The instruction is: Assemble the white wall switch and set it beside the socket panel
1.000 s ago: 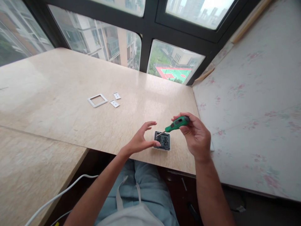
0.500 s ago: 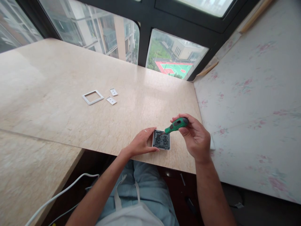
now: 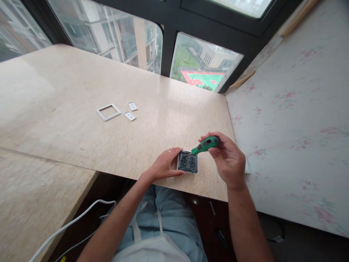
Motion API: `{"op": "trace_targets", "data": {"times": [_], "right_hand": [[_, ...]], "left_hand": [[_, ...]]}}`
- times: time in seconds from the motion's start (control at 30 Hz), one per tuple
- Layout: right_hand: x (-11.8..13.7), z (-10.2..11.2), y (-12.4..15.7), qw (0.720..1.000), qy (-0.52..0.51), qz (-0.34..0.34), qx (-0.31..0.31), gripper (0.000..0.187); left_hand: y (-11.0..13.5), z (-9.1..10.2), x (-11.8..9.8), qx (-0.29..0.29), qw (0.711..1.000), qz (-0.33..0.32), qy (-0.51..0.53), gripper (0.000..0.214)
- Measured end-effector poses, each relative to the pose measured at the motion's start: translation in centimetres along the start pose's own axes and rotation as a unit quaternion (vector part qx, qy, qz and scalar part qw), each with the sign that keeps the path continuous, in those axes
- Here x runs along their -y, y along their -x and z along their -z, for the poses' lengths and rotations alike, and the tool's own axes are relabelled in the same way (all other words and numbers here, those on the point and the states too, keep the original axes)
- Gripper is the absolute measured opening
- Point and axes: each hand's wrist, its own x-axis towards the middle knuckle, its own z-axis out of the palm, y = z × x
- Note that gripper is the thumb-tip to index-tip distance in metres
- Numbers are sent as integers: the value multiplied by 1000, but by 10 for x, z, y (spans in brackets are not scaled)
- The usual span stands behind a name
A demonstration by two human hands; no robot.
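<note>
A square wall switch [image 3: 188,164] with a dark grey inner face and white edges lies on the counter near its front edge. My left hand [image 3: 166,164] grips its left side, thumb along the near edge and fingers at the far corner. In my right hand [image 3: 227,160] is a green and black screwdriver [image 3: 205,145], tilted, its shaft pointing down and left. The tip reaches the left part of the switch's face; whether it sits in a screw is too small to tell. Farther back lie a white switch frame [image 3: 108,112] and two small white rocker covers [image 3: 131,111].
The pale stone counter [image 3: 81,83] runs to the dark window frame [image 3: 166,54] at the back. A floral wall [image 3: 289,138] bounds it on the right. A white cable [image 3: 73,218] hangs at the lower left, beside a gap under the counter.
The view has shifted very slightly. Both hands, the screwdriver and the switch keep nearly the same positions relative to one another.
</note>
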Motion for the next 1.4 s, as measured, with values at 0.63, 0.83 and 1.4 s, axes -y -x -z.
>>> {"op": "trace_targets", "data": {"times": [0.63, 0.83, 1.4], "right_hand": [[6, 14, -4, 981, 25, 49, 186, 35], [5, 20, -8, 976, 0, 63, 210, 36], [2, 27, -10, 975, -11, 71, 212, 32]], "left_hand": [[-1, 1, -2, -5, 1000, -30, 2, 83], [-1, 1, -3, -7, 999, -33, 1, 81], [-1, 1, -3, -11, 1000, -24, 3, 79]]}}
